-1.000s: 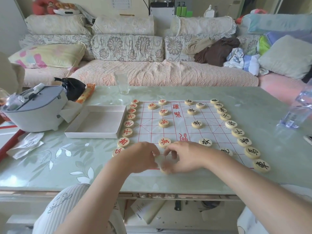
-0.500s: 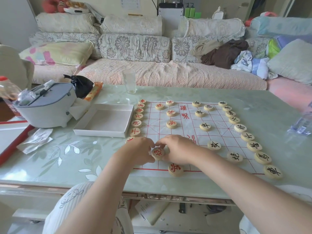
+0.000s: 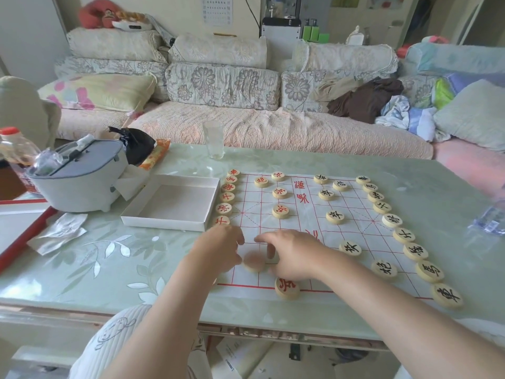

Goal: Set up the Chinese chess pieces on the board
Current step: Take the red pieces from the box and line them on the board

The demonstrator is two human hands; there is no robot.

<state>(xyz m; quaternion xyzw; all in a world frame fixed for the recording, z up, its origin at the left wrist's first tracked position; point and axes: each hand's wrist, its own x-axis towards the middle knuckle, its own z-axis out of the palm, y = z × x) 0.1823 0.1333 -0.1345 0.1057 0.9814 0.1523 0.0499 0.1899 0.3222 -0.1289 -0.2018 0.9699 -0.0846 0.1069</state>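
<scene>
I note the blurred piece (image 3: 254, 261) on the board (image 3: 306, 222) near its front edge, between my loosely spread right hand (image 3: 295, 255) and my left hand (image 3: 220, 248), whose grip I cannot tell; risk: my wrist knocks the adjacent red piece (image 3: 287, 288) askew.

One piece (image 3: 254, 261) lies on the board (image 3: 308, 214) between your left fingers (image 3: 239, 240) and right fingers (image 3: 263, 238), with the box (image 3: 164, 225) beyond-left of them.
</scene>
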